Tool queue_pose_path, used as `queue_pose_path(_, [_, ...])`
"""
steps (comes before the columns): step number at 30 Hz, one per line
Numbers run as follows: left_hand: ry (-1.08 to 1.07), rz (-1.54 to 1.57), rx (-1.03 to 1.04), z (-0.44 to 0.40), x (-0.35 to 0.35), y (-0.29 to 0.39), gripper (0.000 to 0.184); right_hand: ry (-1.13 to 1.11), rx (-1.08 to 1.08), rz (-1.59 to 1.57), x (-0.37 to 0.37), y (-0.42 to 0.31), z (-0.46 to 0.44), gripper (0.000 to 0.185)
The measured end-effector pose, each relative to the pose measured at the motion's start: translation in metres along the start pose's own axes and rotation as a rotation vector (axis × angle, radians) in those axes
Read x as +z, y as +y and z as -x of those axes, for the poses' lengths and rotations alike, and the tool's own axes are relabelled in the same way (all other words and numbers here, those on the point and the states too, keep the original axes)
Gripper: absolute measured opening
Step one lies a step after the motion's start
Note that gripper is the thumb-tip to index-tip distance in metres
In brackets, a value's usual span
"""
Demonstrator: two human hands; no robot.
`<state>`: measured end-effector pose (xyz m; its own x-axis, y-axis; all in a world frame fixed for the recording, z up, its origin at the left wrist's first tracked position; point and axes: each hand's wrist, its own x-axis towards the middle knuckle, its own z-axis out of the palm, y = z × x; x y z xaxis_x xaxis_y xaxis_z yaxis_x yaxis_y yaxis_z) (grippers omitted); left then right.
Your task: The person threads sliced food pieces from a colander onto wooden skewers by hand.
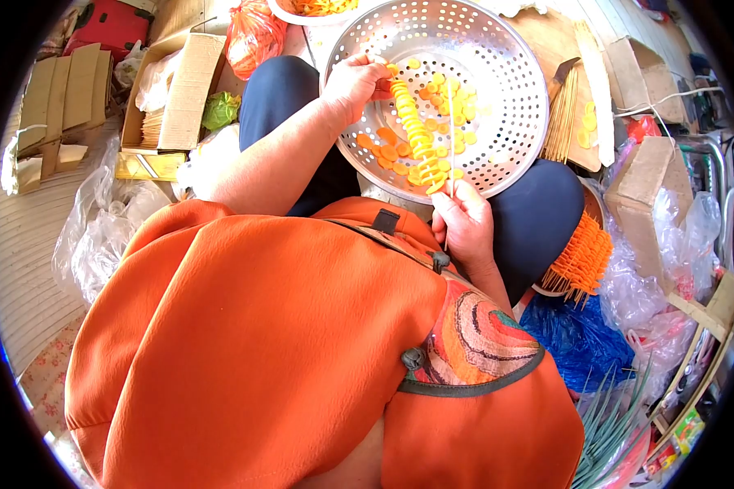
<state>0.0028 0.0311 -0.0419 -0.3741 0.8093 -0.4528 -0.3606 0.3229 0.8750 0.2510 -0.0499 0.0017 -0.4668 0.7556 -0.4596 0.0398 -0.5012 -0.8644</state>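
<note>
A long row of thin orange slices [413,122] is threaded together and hangs over a large perforated metal basin [510,81]. My left hand [357,85] pinches the upper end of the row near the basin's left side. At the lower end, by the near rim, my right hand [463,216] is closed with fingertips at the last slices, and a thin stick [453,122] rises from it across the basin. Loose orange slices [457,96] lie on the basin's bottom. The basin rests between the knees.
Skewered orange slices [583,254] stand in a container at the right knee. Bare sticks [561,122] and a knife [564,71] lie on a board [546,41]. A cardboard box [189,90] is at left, a blue plastic bag [575,338] at lower right.
</note>
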Motion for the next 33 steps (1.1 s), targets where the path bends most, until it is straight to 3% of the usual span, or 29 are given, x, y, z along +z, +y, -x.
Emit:
queue_pose_path(12, [-0.038, -0.458, 0.290, 0.007, 0.001, -0.002, 0.003, -0.019, -0.006, 0.031, -0.002, 0.002, 0.000, 0.010])
queue_pose_path(33, [-0.094, -0.536, 0.086, 0.013, 0.007, 0.005, 0.007, -0.041, 0.010, 0.073, -0.002, 0.000, 0.000, 0.009])
